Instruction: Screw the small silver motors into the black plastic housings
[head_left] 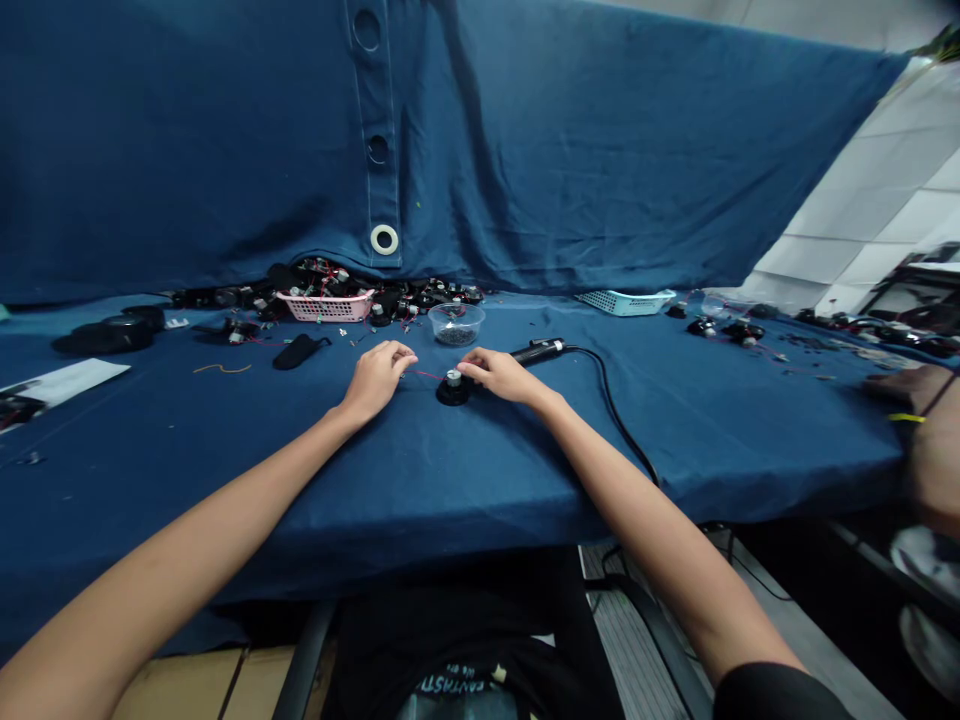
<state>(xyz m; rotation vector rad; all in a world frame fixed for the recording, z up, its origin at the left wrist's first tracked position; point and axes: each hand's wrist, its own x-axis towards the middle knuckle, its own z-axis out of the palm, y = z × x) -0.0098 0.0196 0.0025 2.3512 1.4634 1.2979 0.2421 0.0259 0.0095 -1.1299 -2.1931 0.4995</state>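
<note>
A small silver motor [454, 377] stands upright on a round black base [452, 395] on the blue cloth. From it a thin red wire [426, 375] stretches left toward my left hand [377, 380], whose thumb and fingers are pinched together at the wire's end; the exact grip is small and partly hidden. Close on the motor's other side, my right hand [501, 374] has its fingertips pressed together against the motor's upper edge. Just behind my right hand lies a black pen-shaped electric tool [538, 351] with a cord.
A clear bowl [456, 325] of small dark pieces sits behind my hands. Farther back are a pink basket [330, 308] among piled parts and a light-blue basket [628, 303]. A black pouch [297, 352] lies left. Another person's arm [937, 440] rests at the right edge.
</note>
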